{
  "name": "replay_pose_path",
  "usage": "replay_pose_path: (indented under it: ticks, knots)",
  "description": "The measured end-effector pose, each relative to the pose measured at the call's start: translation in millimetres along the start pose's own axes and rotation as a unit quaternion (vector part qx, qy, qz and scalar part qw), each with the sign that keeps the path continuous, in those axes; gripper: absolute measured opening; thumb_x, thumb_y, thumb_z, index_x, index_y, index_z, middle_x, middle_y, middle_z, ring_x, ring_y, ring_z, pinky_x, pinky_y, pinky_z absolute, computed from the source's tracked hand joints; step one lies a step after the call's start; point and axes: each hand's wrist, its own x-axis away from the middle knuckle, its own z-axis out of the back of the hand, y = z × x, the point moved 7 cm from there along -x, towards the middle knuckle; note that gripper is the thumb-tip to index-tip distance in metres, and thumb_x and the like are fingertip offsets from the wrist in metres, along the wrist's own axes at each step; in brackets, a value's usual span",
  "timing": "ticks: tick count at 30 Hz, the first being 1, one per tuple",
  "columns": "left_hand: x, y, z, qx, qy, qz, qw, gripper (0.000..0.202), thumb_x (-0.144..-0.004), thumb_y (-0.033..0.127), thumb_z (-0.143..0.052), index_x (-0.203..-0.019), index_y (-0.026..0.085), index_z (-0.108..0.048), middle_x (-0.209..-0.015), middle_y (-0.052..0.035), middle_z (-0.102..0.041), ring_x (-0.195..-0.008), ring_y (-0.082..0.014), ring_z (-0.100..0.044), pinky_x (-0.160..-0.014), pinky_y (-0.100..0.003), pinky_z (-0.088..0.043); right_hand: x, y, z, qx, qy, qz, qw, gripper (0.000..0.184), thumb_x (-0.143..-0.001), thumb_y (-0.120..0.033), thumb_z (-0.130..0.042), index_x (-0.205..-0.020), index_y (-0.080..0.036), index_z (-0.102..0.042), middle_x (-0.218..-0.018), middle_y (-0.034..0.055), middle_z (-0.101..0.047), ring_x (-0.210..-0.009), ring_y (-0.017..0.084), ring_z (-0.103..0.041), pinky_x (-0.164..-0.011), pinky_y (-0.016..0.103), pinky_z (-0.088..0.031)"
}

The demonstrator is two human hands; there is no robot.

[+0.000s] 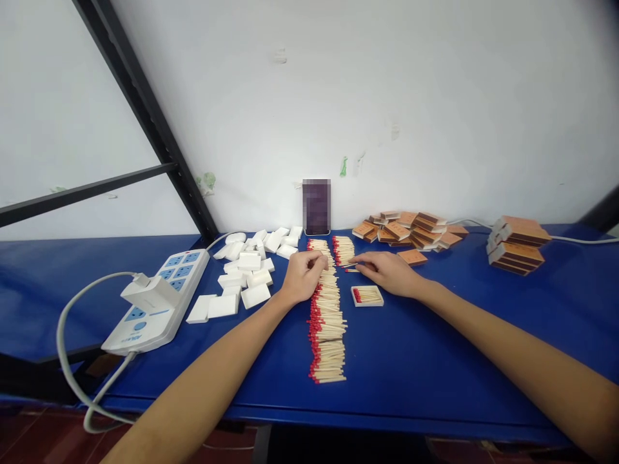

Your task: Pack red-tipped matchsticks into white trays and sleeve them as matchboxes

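A long row of red-tipped matches (327,322) runs down the middle of the blue table (435,348). My left hand (304,274) rests curled on the upper part of that row, fingers closed over some matches. My right hand (387,270) lies beside a smaller bunch of matches (343,248), its fingertips pinching a few of them. A small white tray holding matches (367,296) sits just below my right hand.
Several empty white inner trays (246,274) lie left of my left hand. A white power strip (157,299) with a cable sits at far left. Brown matchbox sleeves (411,231) are piled behind, more stacked (517,245) at right. A dark blurred object (316,206) leans against the wall.
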Motion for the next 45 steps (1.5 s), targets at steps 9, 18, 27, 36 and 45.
replay_pose_path:
  ticks: [9,18,27,36,45]
  knots:
    - [0,2,2.1,-0.001,0.01,-0.001,1.0,0.039,-0.091,0.035,-0.043,-0.061,0.014,-0.057,-0.054,0.0013,-0.047,-0.054,-0.0103,-0.04,-0.055,-0.025,-0.03,1,2,2,-0.023,0.025,0.007,0.999,0.027,-0.094,-0.04,-0.048,-0.098,-0.023,-0.068,-0.075,0.0016,-0.065,-0.064,0.015,-0.054,-0.057,0.026,-0.034]
    - [1,3,3.0,-0.007,0.016,-0.009,1.0,0.038,-0.09,0.033,-0.043,-0.059,0.015,-0.054,-0.054,0.0011,-0.047,-0.054,-0.0103,-0.04,-0.056,-0.025,-0.03,3,-7,3,0.002,0.004,0.036,0.999,0.035,-0.098,-0.045,-0.04,-0.117,-0.03,-0.066,-0.091,0.0041,-0.066,-0.078,0.018,-0.059,-0.063,0.028,-0.038]
    - [1,5,4.6,-0.012,0.023,-0.001,1.0,0.037,-0.089,0.033,-0.043,-0.058,0.015,-0.053,-0.053,0.0013,-0.045,-0.052,-0.0103,-0.039,-0.054,-0.025,-0.029,4,-9,1,0.022,-0.016,0.042,0.999,0.04,-0.1,-0.047,-0.035,-0.127,-0.034,-0.061,-0.096,0.0052,-0.066,-0.084,0.02,-0.061,-0.066,0.028,-0.041]
    - [1,4,3.7,-0.012,0.02,-0.012,1.0,0.038,-0.09,0.032,-0.043,-0.058,0.014,-0.054,-0.053,0.0013,-0.047,-0.053,-0.0101,-0.04,-0.055,-0.025,-0.03,2,-6,3,-0.004,0.005,0.033,0.999,0.033,-0.097,-0.039,-0.044,-0.112,-0.029,-0.071,-0.084,0.0044,-0.066,-0.073,0.018,-0.059,-0.06,0.027,-0.036]
    - [0,3,2.5,-0.012,0.014,-0.015,1.0,0.037,-0.09,0.03,-0.043,-0.059,0.014,-0.055,-0.054,0.0015,-0.046,-0.053,-0.0099,-0.04,-0.055,-0.025,-0.029,4,-2,8,-0.073,0.019,0.012,0.997,0.031,-0.09,-0.025,-0.044,-0.103,-0.023,-0.073,-0.087,0.0038,-0.069,-0.071,0.017,-0.057,-0.063,0.028,-0.038]
